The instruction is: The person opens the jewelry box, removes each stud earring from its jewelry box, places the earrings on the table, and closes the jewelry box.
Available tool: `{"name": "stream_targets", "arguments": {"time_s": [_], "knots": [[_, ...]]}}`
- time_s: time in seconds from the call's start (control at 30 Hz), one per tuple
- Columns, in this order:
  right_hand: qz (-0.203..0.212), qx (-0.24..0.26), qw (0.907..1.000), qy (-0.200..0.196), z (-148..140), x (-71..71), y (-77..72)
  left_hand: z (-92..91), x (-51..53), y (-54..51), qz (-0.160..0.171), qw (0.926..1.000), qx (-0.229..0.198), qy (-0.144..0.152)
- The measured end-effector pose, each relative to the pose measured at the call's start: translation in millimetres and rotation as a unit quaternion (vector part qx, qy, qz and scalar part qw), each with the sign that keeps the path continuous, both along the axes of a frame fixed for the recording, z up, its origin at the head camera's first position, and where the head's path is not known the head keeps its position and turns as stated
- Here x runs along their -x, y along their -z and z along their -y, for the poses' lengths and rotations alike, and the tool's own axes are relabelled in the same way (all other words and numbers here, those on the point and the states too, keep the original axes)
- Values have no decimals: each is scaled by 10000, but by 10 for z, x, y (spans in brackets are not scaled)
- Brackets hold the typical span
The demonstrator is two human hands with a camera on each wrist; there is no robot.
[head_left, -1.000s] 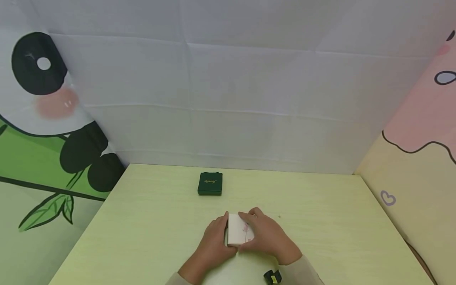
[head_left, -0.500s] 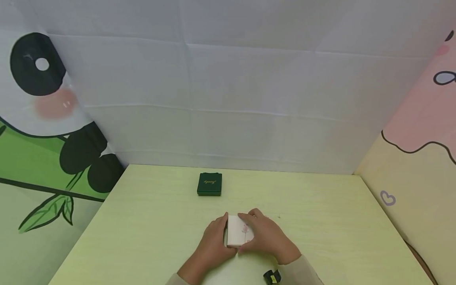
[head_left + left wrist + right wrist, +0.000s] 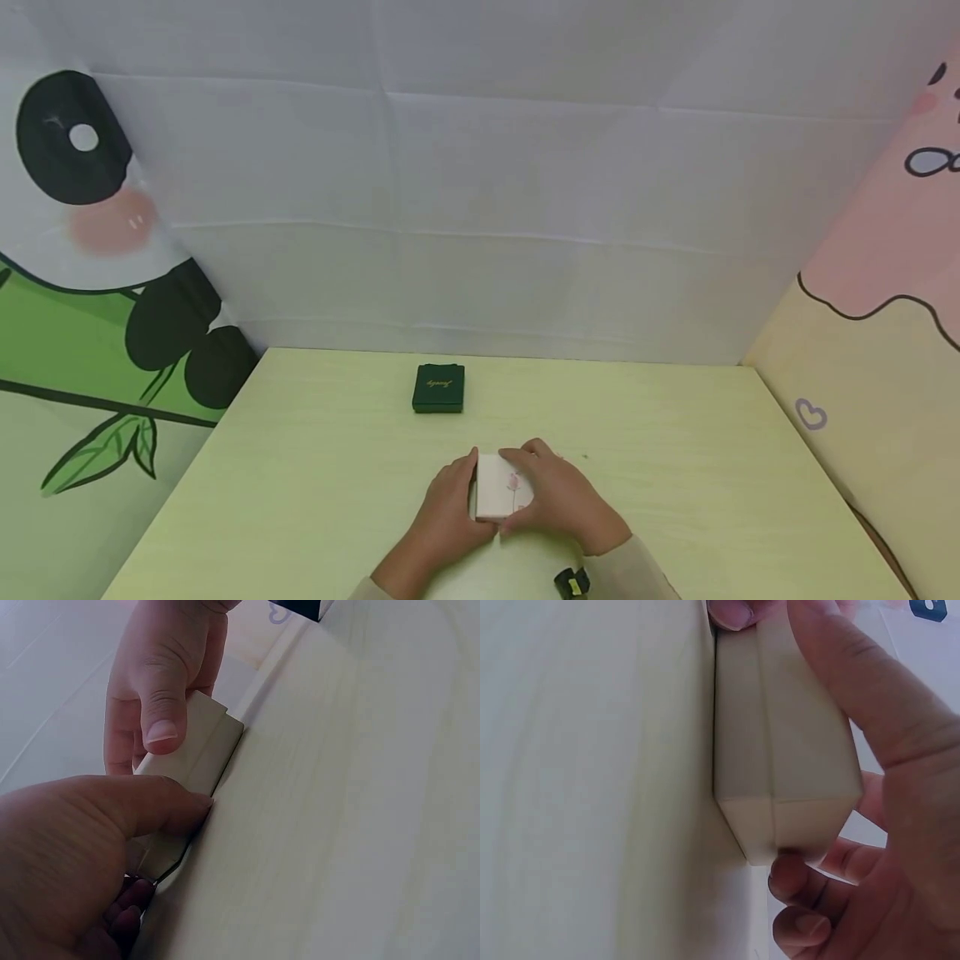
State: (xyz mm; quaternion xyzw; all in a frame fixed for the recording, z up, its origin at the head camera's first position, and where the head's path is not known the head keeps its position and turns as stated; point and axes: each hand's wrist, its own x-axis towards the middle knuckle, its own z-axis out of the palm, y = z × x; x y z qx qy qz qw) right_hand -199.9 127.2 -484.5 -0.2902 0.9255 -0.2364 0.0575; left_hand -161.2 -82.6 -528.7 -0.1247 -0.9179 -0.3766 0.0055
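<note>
A small white lidded box with a pink flower printed on top rests on the table between the two hands. My left hand holds its left side, and in the left wrist view the thumb lies along the lower part of the box's side. From the right, my right hand grips the lid, thumb at the near side and fingers at the far side. A seam between lid and base shows in the right wrist view. The fingers cover much of the box's right end in the head view.
A dark green box with gold lettering sits farther back on the pale wooden table. A small black and yellow item is beside the right sleeve. White cloth hangs behind the table; printed panels stand at both sides.
The head view has shifted slightly. Both hands keep their hold on the white box, with no clear movement of the box or lid.
</note>
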Motion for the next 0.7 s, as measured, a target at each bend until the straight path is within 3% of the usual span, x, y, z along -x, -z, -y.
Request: {"name": "stream_targets", "arguments": {"time_s": [0.37, 0.7], "knots": [[285, 70, 9996, -45, -89, -18, 0, -23, -53, -82, 60, 10000, -16, -28], [626, 298, 9974, -184, -278, -26, -168, -56, -71, -143, 260, 9996, 19, -93]]}}
